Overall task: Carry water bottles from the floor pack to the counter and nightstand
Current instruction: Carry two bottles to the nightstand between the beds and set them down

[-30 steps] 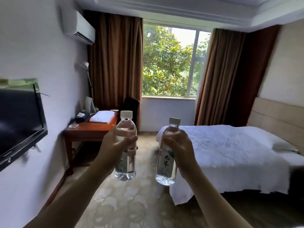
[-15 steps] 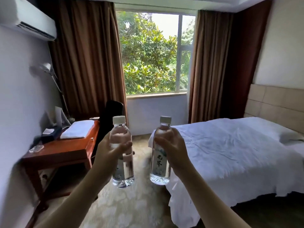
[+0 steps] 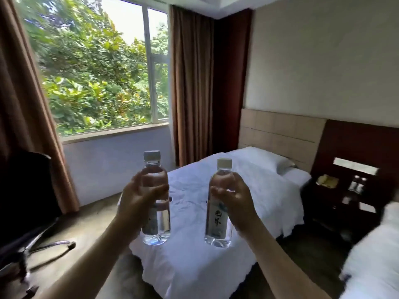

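I hold two clear water bottles upright in front of me, both with white caps. My left hand (image 3: 138, 201) is wrapped around the middle of the left bottle (image 3: 155, 225). My right hand (image 3: 235, 203) grips the right bottle (image 3: 218, 223), whose label with dark characters faces me. A dark wooden nightstand (image 3: 343, 197) stands at the right, between the two beds, with small items on its top. The floor pack and the counter are out of view.
A white-sheeted bed (image 3: 216, 262) lies straight ahead below the bottles, its pillow by a beige headboard (image 3: 278, 134). A second white bed edge (image 3: 375, 255) shows at the far right. A black chair (image 3: 23, 201) stands at the left. Window and brown curtains lie behind.
The view has swung to the right: the desk, television and air conditioner have left the frame, and the nightstand and second bed have come in. Both hands still hold their bottles upright.
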Demonstrator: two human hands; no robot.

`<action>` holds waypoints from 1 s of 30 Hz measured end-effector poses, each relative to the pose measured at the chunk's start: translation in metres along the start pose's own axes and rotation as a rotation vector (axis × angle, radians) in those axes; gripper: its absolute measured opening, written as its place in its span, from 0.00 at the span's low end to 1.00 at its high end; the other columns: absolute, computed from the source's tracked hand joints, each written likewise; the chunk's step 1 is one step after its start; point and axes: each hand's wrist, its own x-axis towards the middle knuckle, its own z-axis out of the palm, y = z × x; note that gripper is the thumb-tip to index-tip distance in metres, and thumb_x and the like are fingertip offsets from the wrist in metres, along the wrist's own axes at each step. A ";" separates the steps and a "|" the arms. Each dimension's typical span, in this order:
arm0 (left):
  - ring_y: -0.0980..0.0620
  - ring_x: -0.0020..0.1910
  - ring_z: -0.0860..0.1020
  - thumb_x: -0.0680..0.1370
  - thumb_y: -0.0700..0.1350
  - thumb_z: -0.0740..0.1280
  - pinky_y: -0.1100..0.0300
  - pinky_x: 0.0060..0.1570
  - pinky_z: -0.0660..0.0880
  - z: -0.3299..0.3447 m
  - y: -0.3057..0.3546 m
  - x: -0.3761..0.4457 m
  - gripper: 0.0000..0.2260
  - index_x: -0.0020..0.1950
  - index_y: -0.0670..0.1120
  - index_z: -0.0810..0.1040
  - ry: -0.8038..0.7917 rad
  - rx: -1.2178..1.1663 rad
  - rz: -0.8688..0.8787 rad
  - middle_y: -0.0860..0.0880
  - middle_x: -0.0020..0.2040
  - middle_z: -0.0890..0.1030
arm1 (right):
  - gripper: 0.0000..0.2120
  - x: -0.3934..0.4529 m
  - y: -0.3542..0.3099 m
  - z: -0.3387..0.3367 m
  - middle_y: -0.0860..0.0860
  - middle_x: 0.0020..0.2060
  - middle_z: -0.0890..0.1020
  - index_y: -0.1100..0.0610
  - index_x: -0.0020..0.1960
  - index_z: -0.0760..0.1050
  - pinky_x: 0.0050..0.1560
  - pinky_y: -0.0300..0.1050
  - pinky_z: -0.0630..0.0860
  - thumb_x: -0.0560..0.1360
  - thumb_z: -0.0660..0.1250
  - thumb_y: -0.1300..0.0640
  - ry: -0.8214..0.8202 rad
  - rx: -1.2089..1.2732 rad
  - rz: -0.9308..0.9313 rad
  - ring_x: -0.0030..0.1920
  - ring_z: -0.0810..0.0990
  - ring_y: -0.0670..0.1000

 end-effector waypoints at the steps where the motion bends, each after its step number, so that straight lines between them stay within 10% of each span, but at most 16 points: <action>1: 0.47 0.37 0.84 0.56 0.53 0.79 0.50 0.36 0.83 0.015 -0.013 0.022 0.24 0.50 0.57 0.81 -0.064 -0.021 -0.006 0.47 0.41 0.84 | 0.21 0.010 0.005 -0.017 0.61 0.38 0.74 0.71 0.40 0.69 0.40 0.37 0.73 0.66 0.70 0.52 0.035 -0.014 0.004 0.35 0.73 0.55; 15: 0.42 0.39 0.80 0.65 0.44 0.73 0.48 0.38 0.81 0.272 -0.136 0.211 0.15 0.51 0.48 0.79 -0.759 -0.266 -0.193 0.43 0.40 0.79 | 0.15 0.067 0.042 -0.208 0.60 0.42 0.79 0.47 0.50 0.77 0.46 0.65 0.79 0.64 0.72 0.51 0.831 -0.209 0.128 0.41 0.79 0.61; 30: 0.49 0.40 0.83 0.67 0.44 0.73 0.43 0.46 0.83 0.546 -0.253 0.377 0.17 0.55 0.49 0.80 -0.847 -0.167 -0.147 0.46 0.43 0.81 | 0.22 0.229 0.154 -0.472 0.59 0.44 0.81 0.53 0.54 0.74 0.49 0.62 0.81 0.63 0.74 0.48 0.864 -0.206 0.171 0.44 0.83 0.60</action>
